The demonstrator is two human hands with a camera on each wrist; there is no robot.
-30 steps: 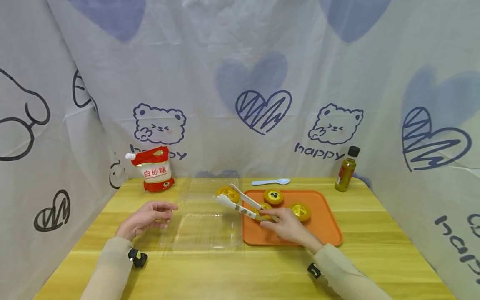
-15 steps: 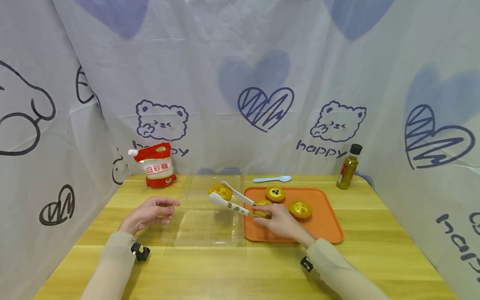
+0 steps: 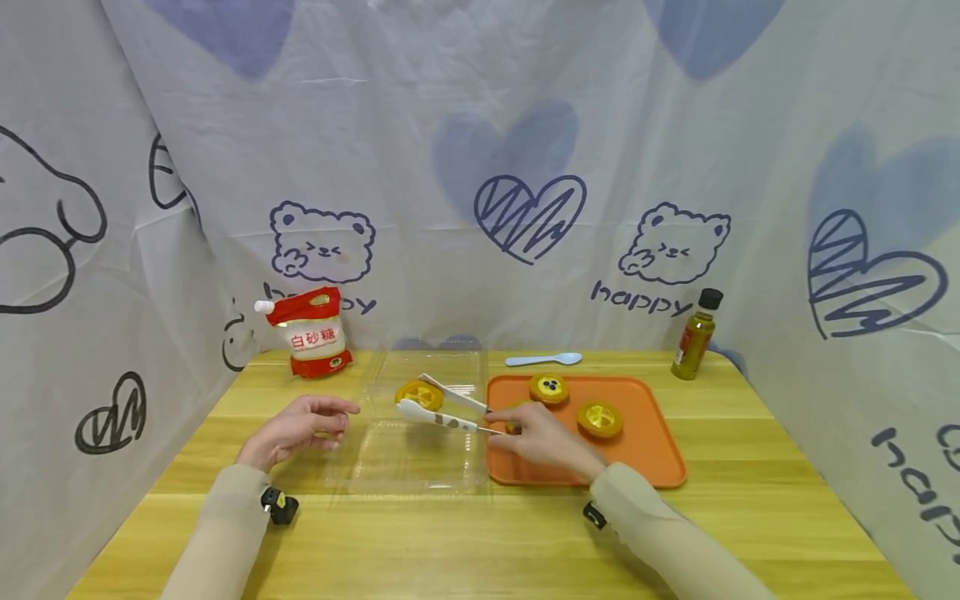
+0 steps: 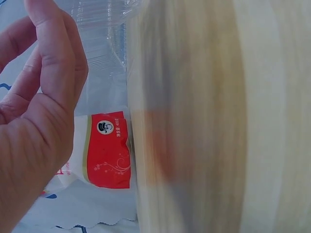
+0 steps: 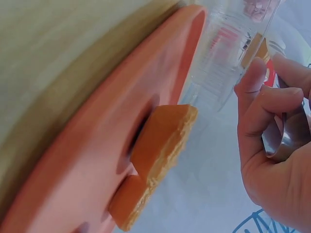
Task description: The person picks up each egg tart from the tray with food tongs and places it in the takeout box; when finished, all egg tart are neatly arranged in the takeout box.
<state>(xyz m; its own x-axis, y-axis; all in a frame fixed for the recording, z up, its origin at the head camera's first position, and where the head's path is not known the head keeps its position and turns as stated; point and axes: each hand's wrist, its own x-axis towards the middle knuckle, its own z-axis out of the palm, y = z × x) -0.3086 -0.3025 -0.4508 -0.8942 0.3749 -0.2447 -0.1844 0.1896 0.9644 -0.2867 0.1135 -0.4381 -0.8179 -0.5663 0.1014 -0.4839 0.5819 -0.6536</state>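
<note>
My right hand (image 3: 536, 433) grips a pair of tongs (image 3: 442, 420), its metal bend (image 5: 291, 136) showing inside the palm in the right wrist view. Between the white tips sits a fruit-topped tart (image 3: 418, 395), over the clear plastic box (image 3: 420, 485), which lies opened out on the table. To the box's left, my left hand (image 3: 303, 425) holds nothing, its fingers loosely bent. On the orange tray (image 3: 637, 458) are a blueberry tart (image 3: 549, 388), a tart with yellow fruit (image 3: 600, 420) and another tart (image 3: 513, 427) mostly hidden behind my right hand.
A red and white sugar bag (image 3: 317, 335) stands at the back left. Behind the tray lies a pale blue spoon (image 3: 543, 360). At the back right stands an oil bottle (image 3: 694, 337) with a black cap. A printed cloth (image 3: 450, 275) encloses the table's back and sides.
My right hand has moved left with the tongs, carrying the tart from beside the tray to over the middle of the clear box. My left hand has stayed nearly still.
</note>
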